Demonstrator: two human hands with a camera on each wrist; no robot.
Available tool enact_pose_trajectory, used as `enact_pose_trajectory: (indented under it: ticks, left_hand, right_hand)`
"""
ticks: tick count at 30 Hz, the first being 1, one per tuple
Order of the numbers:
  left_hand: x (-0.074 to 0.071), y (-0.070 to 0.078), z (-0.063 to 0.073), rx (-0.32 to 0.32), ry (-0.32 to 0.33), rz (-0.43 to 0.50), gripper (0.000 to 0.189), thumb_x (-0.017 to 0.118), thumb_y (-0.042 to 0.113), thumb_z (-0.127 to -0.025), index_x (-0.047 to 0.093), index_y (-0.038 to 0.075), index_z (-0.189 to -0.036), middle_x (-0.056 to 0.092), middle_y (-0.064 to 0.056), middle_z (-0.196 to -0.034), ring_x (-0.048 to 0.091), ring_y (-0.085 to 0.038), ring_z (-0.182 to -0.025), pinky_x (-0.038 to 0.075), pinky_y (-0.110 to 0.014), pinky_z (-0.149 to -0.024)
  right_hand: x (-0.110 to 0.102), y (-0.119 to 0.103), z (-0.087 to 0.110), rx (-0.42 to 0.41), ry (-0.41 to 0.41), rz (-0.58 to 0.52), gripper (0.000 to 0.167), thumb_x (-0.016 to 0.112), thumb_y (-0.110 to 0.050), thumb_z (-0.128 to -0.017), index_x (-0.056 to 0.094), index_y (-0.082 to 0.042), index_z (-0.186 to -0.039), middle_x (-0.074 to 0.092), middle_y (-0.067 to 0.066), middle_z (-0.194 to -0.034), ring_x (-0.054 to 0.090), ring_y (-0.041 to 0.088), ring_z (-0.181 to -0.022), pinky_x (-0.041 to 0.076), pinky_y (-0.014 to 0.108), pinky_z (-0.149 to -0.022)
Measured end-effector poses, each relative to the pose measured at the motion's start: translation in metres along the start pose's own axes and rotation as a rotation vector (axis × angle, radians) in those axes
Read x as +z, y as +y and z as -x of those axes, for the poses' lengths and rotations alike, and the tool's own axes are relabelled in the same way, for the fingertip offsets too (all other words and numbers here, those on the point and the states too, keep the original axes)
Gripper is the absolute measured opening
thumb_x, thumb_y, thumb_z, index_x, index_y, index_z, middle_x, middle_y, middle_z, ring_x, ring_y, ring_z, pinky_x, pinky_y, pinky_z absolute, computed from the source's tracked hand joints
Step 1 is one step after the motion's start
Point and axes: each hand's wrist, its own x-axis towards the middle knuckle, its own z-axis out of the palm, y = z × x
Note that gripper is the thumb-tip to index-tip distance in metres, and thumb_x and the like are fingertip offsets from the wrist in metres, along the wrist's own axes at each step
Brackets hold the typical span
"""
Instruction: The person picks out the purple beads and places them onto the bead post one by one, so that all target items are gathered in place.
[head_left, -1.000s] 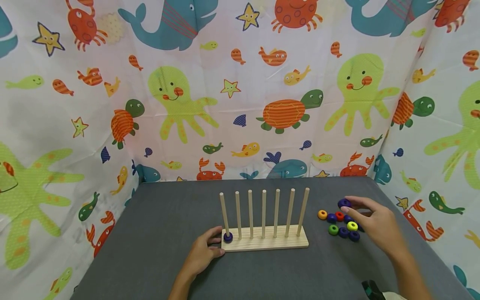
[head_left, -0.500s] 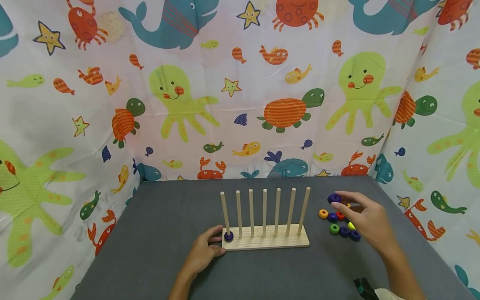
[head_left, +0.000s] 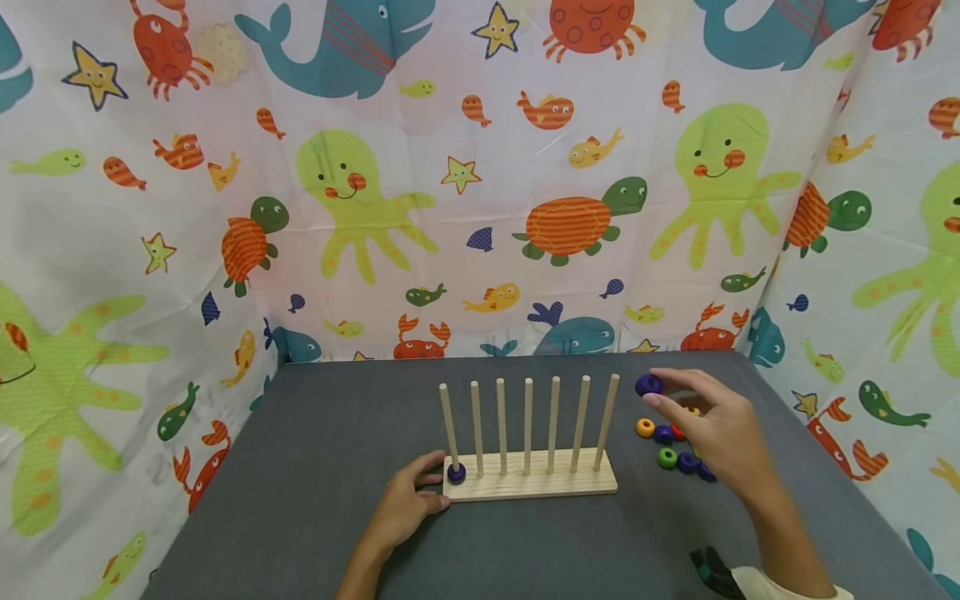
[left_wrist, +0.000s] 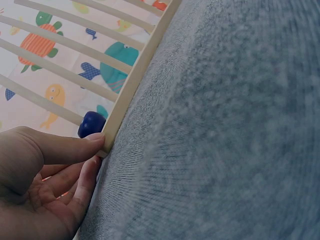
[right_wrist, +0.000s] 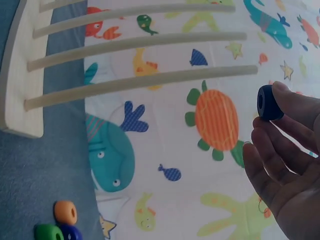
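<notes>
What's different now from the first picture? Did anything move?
The right hand moved left and a little higher in the head view, carrying the purple bead closer to the wooden stand. Nothing was newly grabbed or let go. The stand, the bead on its leftmost peg and the left hand stayed put.

in the head view the right hand (head_left: 716, 429) partly hides a red bead (head_left: 678, 432) and a yellow bead (head_left: 695, 412). the bottom edge cuts off the sleeve (head_left: 768, 586); the dark object (head_left: 714, 573) beside it is unclear. in the left wrist view the rack (left_wrist: 131, 91) runs past the top edge and the surface (left_wrist: 235, 125) is blurred. in the right wrist view the fingers (right_wrist: 296, 103) cover part of the held bead (right_wrist: 271, 106), and the bottom edge crops a green bead (right_wrist: 47, 232).
</notes>
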Motion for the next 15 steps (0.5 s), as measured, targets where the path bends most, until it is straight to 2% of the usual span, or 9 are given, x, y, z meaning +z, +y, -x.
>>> enact_pose_trajectory:
  ticks: [5, 10, 15]
  left_hand:
    - [0.000, 0.002, 0.002, 0.007, 0.001, 0.015, 0.070, 0.079, -0.005, -0.085, 0.054, -0.002, -0.151, 0.057, -0.023, -0.152, 0.063, -0.039, -0.128, 0.059, -0.042, -0.098]
    - [0.000, 0.002, 0.001, 0.002, 0.001, 0.021, 0.070, 0.079, -0.005, -0.086, 0.054, -0.001, -0.151, 0.057, -0.022, -0.152, 0.064, -0.037, -0.128, 0.060, -0.040, -0.098]
    - [0.000, 0.001, 0.001, 0.015, 0.002, 0.024, 0.071, 0.079, -0.005, -0.085, 0.054, -0.002, -0.151, 0.057, -0.024, -0.151, 0.064, -0.038, -0.128, 0.060, -0.041, -0.097]
  right_hand:
    - [0.002, -0.014, -0.005, -0.024, 0.003, -0.013, 0.037, 0.080, -0.017, -0.096, 0.073, -0.011, -0.133, 0.073, 0.004, -0.115, 0.061, -0.006, -0.099, 0.051, 0.005, -0.081]
    - [0.005, -0.029, -0.008, -0.048, 0.002, -0.031, 0.038, 0.081, -0.014, -0.095, 0.074, -0.011, -0.131, 0.075, 0.006, -0.116, 0.063, -0.003, -0.099, 0.049, 0.004, -0.083]
    - [0.011, -0.039, -0.014, -0.105, -0.003, -0.063, 0.037, 0.082, -0.009, -0.093, 0.076, -0.011, -0.129, 0.075, 0.007, -0.118, 0.065, 0.000, -0.097, 0.049, 0.004, -0.086]
